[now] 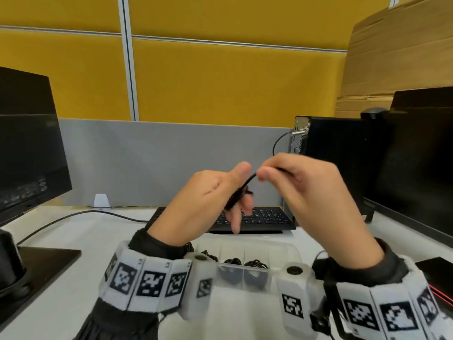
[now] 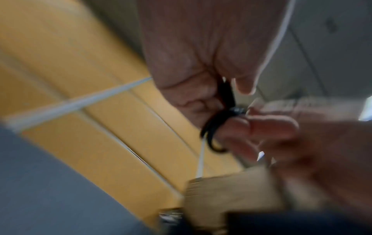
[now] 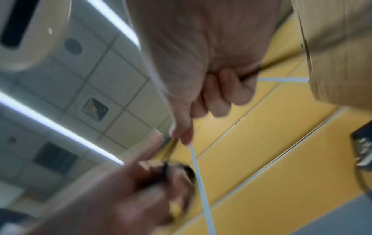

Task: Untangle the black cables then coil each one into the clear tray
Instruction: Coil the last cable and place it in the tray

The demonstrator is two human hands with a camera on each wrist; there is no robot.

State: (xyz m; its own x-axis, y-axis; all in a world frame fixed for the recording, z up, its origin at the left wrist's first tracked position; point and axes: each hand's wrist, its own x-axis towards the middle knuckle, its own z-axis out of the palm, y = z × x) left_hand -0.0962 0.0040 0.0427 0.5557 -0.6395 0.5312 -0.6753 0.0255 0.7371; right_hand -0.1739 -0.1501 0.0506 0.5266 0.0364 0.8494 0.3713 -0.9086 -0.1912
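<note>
Clear tray (image 1: 282,246) holds two visible coiled cables (image 1: 245,263). Above the tray, my left grip (image 1: 203,204) and right grip (image 1: 306,192) pinch one black cable (image 1: 241,190).

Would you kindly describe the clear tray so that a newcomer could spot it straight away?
On the white desk, find the black keyboard below the grey partition. Just in front of it, between the person's wrists, lies the clear tray. It alone is see-through, split into compartments, with black cable coils in some.
</note>
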